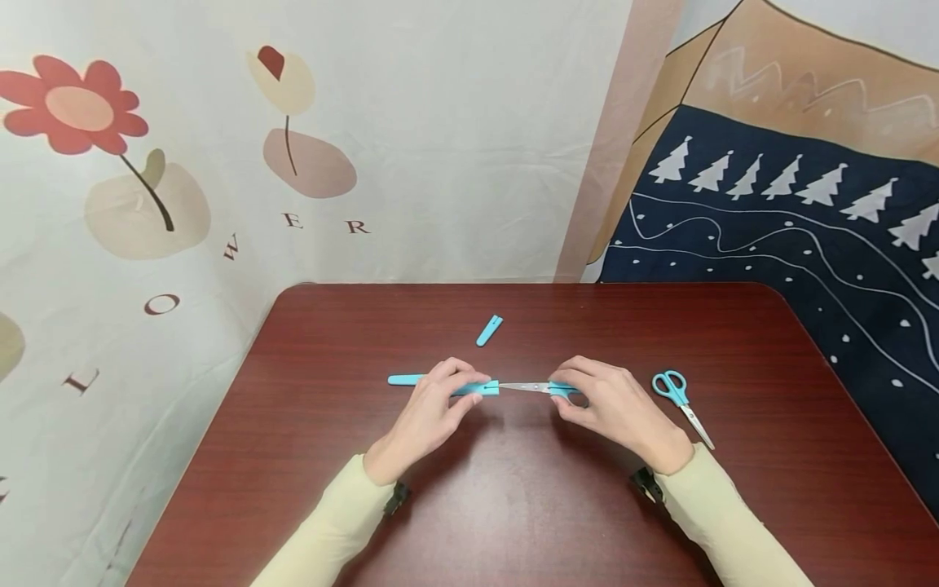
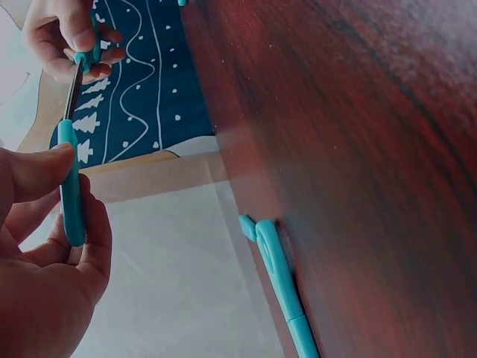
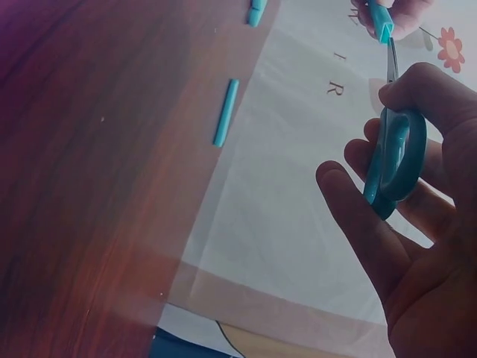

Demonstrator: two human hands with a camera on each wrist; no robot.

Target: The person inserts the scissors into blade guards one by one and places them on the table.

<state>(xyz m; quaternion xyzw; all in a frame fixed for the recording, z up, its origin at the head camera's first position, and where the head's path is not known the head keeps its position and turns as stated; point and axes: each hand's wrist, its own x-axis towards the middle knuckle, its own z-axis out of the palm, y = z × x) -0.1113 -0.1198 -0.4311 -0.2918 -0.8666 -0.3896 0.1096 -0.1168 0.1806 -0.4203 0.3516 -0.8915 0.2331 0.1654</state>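
Note:
My left hand (image 1: pixel 433 403) pinches a turquoise scissors sheath (image 2: pixel 71 186) between thumb and fingers, its mouth facing right. My right hand (image 1: pixel 605 399) holds a pair of scissors (image 3: pixel 406 156) by the turquoise handles. Their closed metal blades (image 1: pixel 524 387) point left, and the tips meet the sheath's mouth; how far in they reach, I cannot tell. Both pieces are held above the table. Beyond the left hand lies a second, sheathed pair of scissors (image 1: pixel 403 380); its handles (image 2: pixel 268 242) show in the left wrist view but are hidden in the head view.
A loose turquoise sheath (image 1: pixel 489 330) lies toward the back of the brown table (image 1: pixel 330 326). On the right, bare-bladed scissors (image 1: pixel 682 403) lie with tips toward the front. Printed curtains (image 1: pixel 455 163) hang behind and beside the table.

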